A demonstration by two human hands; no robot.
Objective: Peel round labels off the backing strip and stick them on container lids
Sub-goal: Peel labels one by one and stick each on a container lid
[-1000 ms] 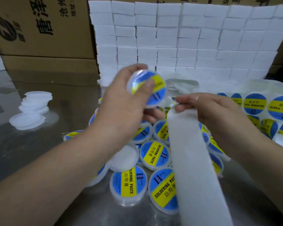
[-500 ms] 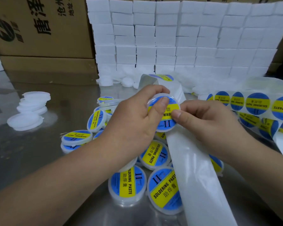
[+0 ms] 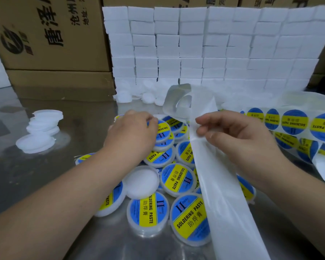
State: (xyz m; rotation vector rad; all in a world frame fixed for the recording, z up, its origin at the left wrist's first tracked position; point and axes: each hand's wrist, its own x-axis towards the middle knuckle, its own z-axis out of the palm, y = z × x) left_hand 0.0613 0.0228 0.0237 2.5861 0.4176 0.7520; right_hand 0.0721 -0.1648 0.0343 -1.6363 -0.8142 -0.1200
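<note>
My left hand (image 3: pixel 133 132) reaches down onto a pile of round containers with blue and yellow labels (image 3: pixel 178 180), its fingertips curled on the rim of one labelled container (image 3: pixel 163 131) at the top of the pile. My right hand (image 3: pixel 238 139) pinches the bare white backing strip (image 3: pixel 231 212) between thumb and forefinger. That strip runs from the lower right up to the hand and curls into a loop (image 3: pixel 178 98) behind it. A length of strip with round labels still on it (image 3: pixel 295 121) lies to the right. One unlabelled white lid (image 3: pixel 142 182) sits in the pile.
A small stack of blank white lids (image 3: pixel 43 124) stands on the shiny metal table (image 3: pixel 26 175) at the left. A wall of white blocks (image 3: pixel 214 53) and cardboard boxes (image 3: pixel 51 34) close off the back. Loose white lids (image 3: pixel 148 97) lie at the wall's foot.
My left hand has lowered the freshly labelled container from mid-air down onto the pile. My right hand has left the label and now pinches the backing strip.
</note>
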